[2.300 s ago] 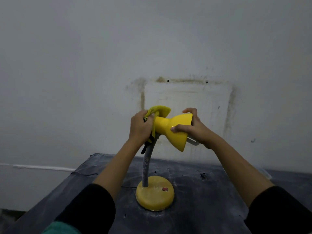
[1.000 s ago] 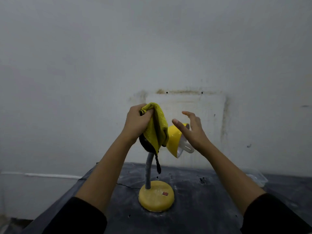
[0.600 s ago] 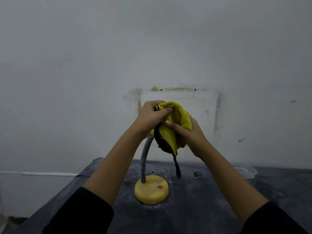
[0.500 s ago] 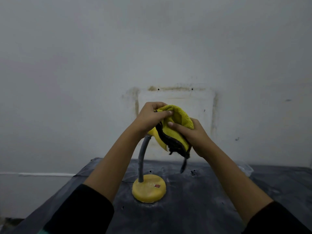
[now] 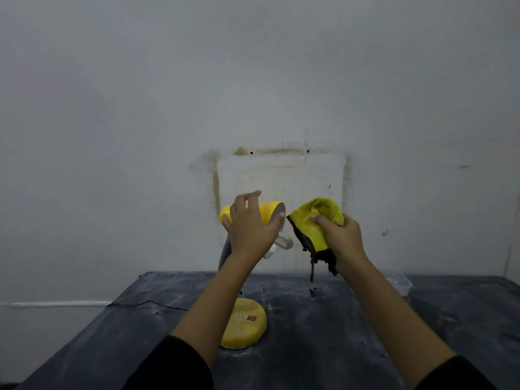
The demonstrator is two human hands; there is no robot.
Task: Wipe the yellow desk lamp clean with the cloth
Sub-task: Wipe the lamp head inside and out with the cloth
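The yellow desk lamp stands on a dark table (image 5: pixel 323 342). Its round base (image 5: pixel 247 327) carries a red switch, and a grey bendy neck (image 5: pixel 224 253) rises behind my left forearm. The yellow shade (image 5: pixel 270 211) points right, with a white bulb (image 5: pixel 284 243) poking out below it. My left hand (image 5: pixel 249 225) lies over the shade, fingers spread and lifted, thumb at the rim. Just right of the shade, my right hand (image 5: pixel 342 237) grips the yellow cloth (image 5: pixel 312 229), whose dark frayed edge hangs down. The cloth is apart from the lamp.
A stained white wall stands close behind the table. A clear plastic container (image 5: pixel 403 282) sits at the table's back right. A thin black cable (image 5: pixel 140 304) runs off the left edge. A white pipe (image 5: pixel 56 304) runs along the wall at the left.
The cloth has passed from my left hand to my right and come off the shade. My left hand has moved onto the shade, which is now uncovered.
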